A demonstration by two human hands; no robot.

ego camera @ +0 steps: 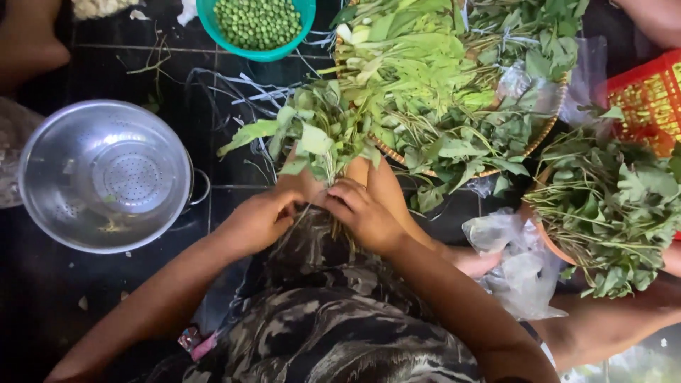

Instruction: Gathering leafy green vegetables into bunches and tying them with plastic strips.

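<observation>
Head view: at the centre of the frame, both hands close on 1 bunch of leafy greens [317,138]. Its pale stems run down between the hands, and its broad, light-green leaves fan out above the knuckles, some folded and limp. The left hand [259,221] has its grip pinched on the stems from the left; the right hand [363,213] has its fingers curled tight over the same stems.

A steel colander [106,175] sits at the left on the dark tiled floor [42,284]. A teal bowl of green peas [257,25] is at the top. A woven tray of greens [454,78] lies upper right.
</observation>
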